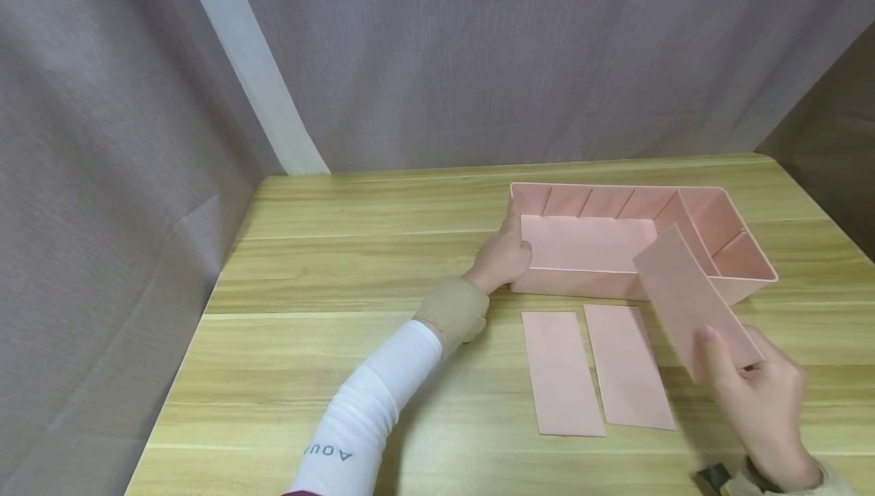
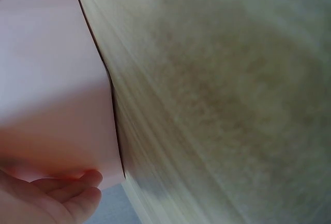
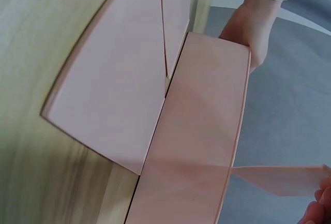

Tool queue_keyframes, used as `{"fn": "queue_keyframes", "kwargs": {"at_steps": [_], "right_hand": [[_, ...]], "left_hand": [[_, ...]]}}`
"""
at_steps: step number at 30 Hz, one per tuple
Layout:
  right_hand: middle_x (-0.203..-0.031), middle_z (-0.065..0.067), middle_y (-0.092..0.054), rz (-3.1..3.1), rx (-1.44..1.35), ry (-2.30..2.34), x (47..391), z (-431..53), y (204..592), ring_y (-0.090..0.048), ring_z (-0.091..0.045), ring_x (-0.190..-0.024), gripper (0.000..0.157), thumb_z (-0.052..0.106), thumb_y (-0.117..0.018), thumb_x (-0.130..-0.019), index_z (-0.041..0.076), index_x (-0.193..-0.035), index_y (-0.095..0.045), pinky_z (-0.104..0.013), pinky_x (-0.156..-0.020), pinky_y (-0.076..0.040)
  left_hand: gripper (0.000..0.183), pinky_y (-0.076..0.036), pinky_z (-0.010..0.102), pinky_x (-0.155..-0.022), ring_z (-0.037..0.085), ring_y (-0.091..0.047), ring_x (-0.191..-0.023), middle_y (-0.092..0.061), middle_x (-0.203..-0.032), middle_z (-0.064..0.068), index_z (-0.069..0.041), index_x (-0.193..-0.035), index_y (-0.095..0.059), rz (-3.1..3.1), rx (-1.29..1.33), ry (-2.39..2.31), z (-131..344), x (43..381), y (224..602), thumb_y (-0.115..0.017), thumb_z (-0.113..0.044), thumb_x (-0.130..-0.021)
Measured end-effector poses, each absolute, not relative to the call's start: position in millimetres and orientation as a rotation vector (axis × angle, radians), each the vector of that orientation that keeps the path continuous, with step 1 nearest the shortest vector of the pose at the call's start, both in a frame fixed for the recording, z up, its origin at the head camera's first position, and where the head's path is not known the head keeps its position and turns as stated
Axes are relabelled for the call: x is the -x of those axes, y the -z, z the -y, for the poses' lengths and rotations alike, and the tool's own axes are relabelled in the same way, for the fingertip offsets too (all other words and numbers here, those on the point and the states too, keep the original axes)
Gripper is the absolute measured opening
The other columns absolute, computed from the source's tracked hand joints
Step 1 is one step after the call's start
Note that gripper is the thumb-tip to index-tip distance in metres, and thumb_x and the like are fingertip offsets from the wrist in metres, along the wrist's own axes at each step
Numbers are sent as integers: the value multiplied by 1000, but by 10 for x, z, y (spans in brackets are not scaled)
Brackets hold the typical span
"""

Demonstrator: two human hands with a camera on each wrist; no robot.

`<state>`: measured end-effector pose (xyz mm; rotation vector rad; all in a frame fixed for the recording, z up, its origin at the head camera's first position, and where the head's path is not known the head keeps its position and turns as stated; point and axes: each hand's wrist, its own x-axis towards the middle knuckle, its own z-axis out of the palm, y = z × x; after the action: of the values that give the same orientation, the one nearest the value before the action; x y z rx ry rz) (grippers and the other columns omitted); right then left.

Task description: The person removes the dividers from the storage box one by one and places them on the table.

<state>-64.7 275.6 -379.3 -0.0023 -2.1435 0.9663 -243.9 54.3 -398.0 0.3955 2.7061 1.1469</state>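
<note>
Grey fabric curtains (image 1: 513, 63) border the pale wood-grain table (image 1: 307, 253), which stretches leftward from a pink, rectangular, divided box (image 1: 581, 283). Two flat pink rectangular panels (image 1: 563, 374) lie in front. The left hand (image 1: 502, 257), fingers curled, grips the box's left end; the right hand (image 1: 759, 397) pinches a third panel (image 1: 683, 291), tilted at the front rim.

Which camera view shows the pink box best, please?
The head view: nearly all of the pink box shows, even its inside. The left wrist view gives mostly outer walls close up; the right wrist view, mostly outer walls cut off by the frame.
</note>
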Motion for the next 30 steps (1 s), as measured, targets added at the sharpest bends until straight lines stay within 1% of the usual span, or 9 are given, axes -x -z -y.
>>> {"fn": "queue_keyframes", "kwargs": {"at_steps": [2,3,4,7,14,24,26,28,30], "right_hand": [[-74,46,-43,2158,43,-964,617,-2754,3784,-39,24,-56,7,-1,-60,-72,-4,-67,-63,-2,-42,-31],[-72,47,-43,2164,64,-960,603,-2753,3778,-39,24,-55,10,-1,-61,-72,6,-65,-64,-2,-42,-31],[-71,46,-43,2162,72,-959,592,-2752,3775,-38,23,-54,19,0,-61,-72,17,-65,-63,-3,-42,-30],[-68,45,-44,2148,94,-968,564,-2757,3778,-38,21,-52,40,1,-62,-72,40,-74,-51,-3,-43,-29],[-75,44,-47,2122,77,-993,523,-2785,3804,-41,24,-55,45,0,-61,-72,44,-77,-51,-4,-40,-28],[-74,45,-46,2137,118,-984,447,-2789,3772,-38,21,-51,49,-1,-62,-69,47,-76,-51,-5,-39,-26],[-73,46,-46,2145,124,-974,437,-2789,3770,-37,21,-51,49,0,-62,-70,47,-76,-51,-4,-40,-25],[-73,46,-46,2149,131,-970,429,-2790,3769,-36,20,-50,48,1,-62,-70,47,-74,-51,-3,-42,-24],[-72,46,-45,2160,141,-961,419,-2787,3765,-36,20,-49,48,1,-62,-70,48,-73,-50,-3,-42,-24]], "left_hand": [[75,-27,23,-30,10,-28,-35,-21,-147,5,-17,-141,16,-2710,-397,-1146,-544,2439,3982,-37,-12,-88],[75,-27,23,-30,10,-28,-35,-22,-147,5,-17,-141,16,-2713,-396,-1146,-545,2440,3983,-37,-12,-88],[76,-28,23,-30,10,-28,-35,-23,-147,5,-18,-140,17,-2715,-393,-1143,-546,2441,3984,-37,-12,-88],[76,-28,23,-30,10,-28,-35,-27,-145,5,-19,-140,18,-2717,-385,-1138,-546,2441,3982,-37,-13,-88],[75,-27,23,-30,10,-28,-35,-27,-145,5,-18,-140,18,-2709,-389,-1148,-541,2436,3975,-36,-12,-88],[75,-27,22,-30,10,-28,-35,-25,-146,4,-19,-140,17,-2691,-375,-1160,-546,2438,3978,-37,-13,-88],[75,-27,22,-30,10,-29,-35,-40,-137,7,-19,-140,17,-2691,-371,-1161,-549,2440,3981,-37,-13,-88],[75,-27,22,-30,10,-28,-35,-54,-117,9,-19,-140,17,-2696,-372,-1157,-550,2439,3982,-36,-13,-89],[75,-27,22,-30,10,-28,-35,-56,-97,10,-19,-140,17,-2703,-380,-1154,-548,2437,3982,-36,-13,-89]]}}
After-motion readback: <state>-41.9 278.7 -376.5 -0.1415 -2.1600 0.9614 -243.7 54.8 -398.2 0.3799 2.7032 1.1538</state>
